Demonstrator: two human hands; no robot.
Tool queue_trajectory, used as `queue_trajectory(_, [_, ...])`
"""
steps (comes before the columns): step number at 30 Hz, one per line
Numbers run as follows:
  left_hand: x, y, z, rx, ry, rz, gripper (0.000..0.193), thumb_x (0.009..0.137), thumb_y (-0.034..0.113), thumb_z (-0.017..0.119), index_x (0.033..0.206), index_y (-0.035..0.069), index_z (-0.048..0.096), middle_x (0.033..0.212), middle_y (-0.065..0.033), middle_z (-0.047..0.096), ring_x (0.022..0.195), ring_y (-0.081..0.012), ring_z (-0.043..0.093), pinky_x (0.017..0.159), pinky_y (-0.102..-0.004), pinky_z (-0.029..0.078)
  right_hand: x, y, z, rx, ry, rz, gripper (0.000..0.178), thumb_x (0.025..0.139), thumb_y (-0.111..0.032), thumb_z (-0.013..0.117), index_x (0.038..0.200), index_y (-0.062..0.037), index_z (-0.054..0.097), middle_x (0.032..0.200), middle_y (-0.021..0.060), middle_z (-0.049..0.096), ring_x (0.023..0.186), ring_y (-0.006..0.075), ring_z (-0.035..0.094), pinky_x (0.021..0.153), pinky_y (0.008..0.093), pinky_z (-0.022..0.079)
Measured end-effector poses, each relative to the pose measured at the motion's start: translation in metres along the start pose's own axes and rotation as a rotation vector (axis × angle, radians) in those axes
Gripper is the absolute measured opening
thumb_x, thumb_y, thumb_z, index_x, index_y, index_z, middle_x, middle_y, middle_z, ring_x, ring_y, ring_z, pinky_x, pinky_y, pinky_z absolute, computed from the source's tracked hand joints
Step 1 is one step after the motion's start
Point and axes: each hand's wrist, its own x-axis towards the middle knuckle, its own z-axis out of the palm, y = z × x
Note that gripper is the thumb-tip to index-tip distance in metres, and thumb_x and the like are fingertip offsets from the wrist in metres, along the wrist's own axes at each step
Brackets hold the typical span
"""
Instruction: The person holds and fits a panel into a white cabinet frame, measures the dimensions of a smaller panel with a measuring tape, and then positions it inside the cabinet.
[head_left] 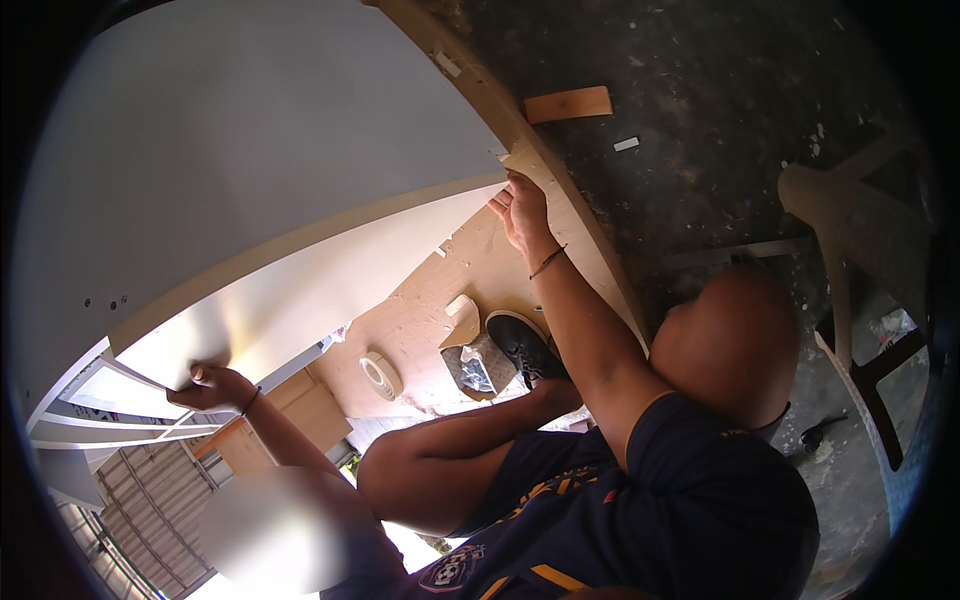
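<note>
Neither of my hands shows in the head view. A large white panel point(250, 150) fills the upper left, close to the camera. A person in a dark blue shirt point(680, 500) crouches under it. One of that person's hands point(522, 205) pinches the panel's right corner. Their other hand point(212, 385), with a dark wristband, grips the panel's lower edge at the left. Their black shoe point(525, 345) rests on a plywood sheet point(430, 310) beneath the panel.
A roll of tape point(381, 375) and a small grey block point(478, 365) lie on the plywood. A short wood offcut point(568, 104) sits on the dark concrete floor. A pale plastic chair point(850, 220) stands at the right. White frame bars point(110, 420) are at the lower left.
</note>
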Motion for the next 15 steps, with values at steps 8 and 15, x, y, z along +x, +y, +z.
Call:
queue_trajectory(8, [0.002,0.005,0.0,-0.01,0.023,0.05,0.081,0.076,0.074,0.042,0.092,-0.006,0.043,0.076,-0.0116,0.05,0.064,-0.02,0.053,0.056,-0.0319,0.049,0.006,-0.004,0.0,-0.064,0.067,0.063,0.028,0.093,-0.021,0.041,0.11,-0.0016,0.051,0.109,0.0122,0.058,0.104,0.0264,0.056,0.093,0.0454,0.042])
queue_trajectory(15, [0.002,-0.002,0.001,-0.032,0.021,0.045,0.081,0.075,0.074,0.043,0.09,-0.006,0.043,0.07,-0.0089,0.049,0.06,-0.0184,0.052,0.054,-0.0309,0.048,0.012,-0.007,-0.001,-0.068,0.063,0.096,0.024,0.093,-0.02,0.043,0.107,-0.0022,0.052,0.109,0.0136,0.057,0.105,0.0296,0.055,0.093,0.0501,0.041])
